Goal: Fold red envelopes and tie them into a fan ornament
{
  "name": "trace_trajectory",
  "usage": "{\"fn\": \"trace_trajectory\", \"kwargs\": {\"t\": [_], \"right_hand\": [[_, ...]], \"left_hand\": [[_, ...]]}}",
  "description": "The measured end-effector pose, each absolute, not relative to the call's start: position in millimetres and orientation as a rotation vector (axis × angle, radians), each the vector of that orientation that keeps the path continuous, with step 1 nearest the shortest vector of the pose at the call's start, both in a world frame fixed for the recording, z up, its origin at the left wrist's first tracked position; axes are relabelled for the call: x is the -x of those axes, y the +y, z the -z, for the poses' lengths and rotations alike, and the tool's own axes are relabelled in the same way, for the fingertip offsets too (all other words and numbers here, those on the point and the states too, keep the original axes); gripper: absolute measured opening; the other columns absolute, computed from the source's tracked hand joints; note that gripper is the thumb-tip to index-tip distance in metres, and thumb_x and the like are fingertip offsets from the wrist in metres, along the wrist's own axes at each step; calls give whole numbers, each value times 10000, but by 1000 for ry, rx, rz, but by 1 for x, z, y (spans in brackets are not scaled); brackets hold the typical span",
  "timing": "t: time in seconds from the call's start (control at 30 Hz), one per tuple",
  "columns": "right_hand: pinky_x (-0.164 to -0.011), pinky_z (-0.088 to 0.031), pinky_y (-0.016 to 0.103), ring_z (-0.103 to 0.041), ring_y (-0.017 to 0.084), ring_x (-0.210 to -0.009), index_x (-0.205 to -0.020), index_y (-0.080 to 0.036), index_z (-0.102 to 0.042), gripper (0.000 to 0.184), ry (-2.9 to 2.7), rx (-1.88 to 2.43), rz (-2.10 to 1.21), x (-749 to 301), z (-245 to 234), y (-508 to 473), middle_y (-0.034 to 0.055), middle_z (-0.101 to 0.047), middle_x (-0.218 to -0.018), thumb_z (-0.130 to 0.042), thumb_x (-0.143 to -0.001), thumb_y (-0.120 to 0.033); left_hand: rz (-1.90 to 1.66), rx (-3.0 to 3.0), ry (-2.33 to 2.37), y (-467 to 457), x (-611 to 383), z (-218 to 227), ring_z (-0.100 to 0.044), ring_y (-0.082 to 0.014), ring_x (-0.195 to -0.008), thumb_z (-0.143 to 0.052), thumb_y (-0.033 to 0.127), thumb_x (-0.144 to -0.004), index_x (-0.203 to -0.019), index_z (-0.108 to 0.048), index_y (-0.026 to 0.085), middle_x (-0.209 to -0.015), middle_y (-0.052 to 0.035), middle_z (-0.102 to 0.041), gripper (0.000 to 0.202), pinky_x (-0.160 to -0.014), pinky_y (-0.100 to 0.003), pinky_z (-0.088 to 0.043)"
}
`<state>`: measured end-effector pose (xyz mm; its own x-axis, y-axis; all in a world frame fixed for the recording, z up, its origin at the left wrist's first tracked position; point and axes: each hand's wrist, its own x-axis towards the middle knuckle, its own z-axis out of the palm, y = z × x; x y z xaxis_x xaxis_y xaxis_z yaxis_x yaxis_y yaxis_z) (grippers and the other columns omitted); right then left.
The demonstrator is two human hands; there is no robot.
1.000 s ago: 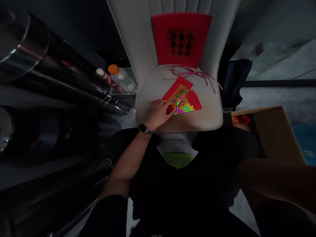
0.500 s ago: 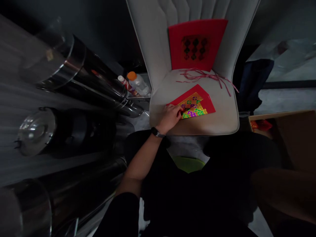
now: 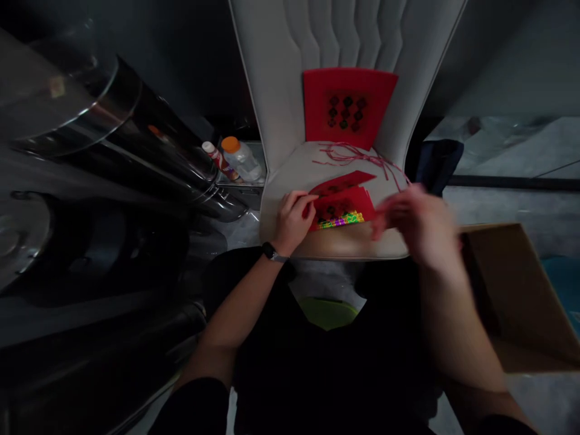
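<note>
On the chair seat, my left hand [image 3: 294,220] is closed on the left edge of a red paper card [image 3: 357,202] with a dark diamond pattern. Below that card shows a strip of shiny gold, green and purple foil [image 3: 342,221]. Another red piece [image 3: 351,180] sticks up behind it; whether the two are joined, I cannot tell. My right hand [image 3: 421,226] hovers over the seat's right side, apart from the card, its fingers smeared by motion. A larger red card [image 3: 347,109] with dark diamonds leans on the backrest, with pink string [image 3: 353,156] lying before it.
A pale padded chair [image 3: 290,160] faces me. At left are an orange-capped bottle [image 3: 242,160], a red bottle [image 3: 222,162] and dark shiny cylinders [image 3: 172,136]. An open cardboard box [image 3: 521,290] stands at right, a green object [image 3: 328,311] on the floor below.
My right hand has come in from the lower right to above the seat. The card in my left hand has shifted, and less of the gold foil shows. The whole view has moved slightly.
</note>
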<state>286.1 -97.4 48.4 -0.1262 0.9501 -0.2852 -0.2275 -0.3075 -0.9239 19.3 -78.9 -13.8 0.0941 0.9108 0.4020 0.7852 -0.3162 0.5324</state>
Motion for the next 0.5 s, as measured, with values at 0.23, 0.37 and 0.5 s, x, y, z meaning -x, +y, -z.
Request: {"fn": "trace_trajectory", "kwargs": {"t": [0.23, 0.37, 0.5], "right_hand": [[-658, -670, 338, -778, 234, -759, -997, -182, -700, 505, -739, 1138, -1712, -233, 39, -50, 100, -801, -909, -887, -721, -562], [-625, -654, 293, -749, 191, -764, -950, -217, -673, 410, -588, 1114, -1466, -231, 51, -43, 15, -780, -924, -900, -638, -354], [-609, -651, 285, -734, 184, -781, -971, -240, -646, 410, -530, 1041, -1460, -229, 42, -48, 4, -754, -915, -865, -647, -366]], "left_hand": [[-974, -2276, 1521, -87, -39, 17, -640, -242, -1160, -555, 161, -1001, -1109, -774, 260, -1140, -93, -695, 263, -1102, -454, -507], [-1046, -2107, 1534, -85, -46, 22, -498, -304, -1425, -694, 213, -926, -1273, -705, 264, -1492, -132, -561, 351, -1204, -525, -415], [-1210, -1411, 1408, -78, -48, 24, -515, -293, -1452, -594, 471, -984, -1575, -408, 294, -1600, -143, -489, 644, -1140, -507, -489]]}}
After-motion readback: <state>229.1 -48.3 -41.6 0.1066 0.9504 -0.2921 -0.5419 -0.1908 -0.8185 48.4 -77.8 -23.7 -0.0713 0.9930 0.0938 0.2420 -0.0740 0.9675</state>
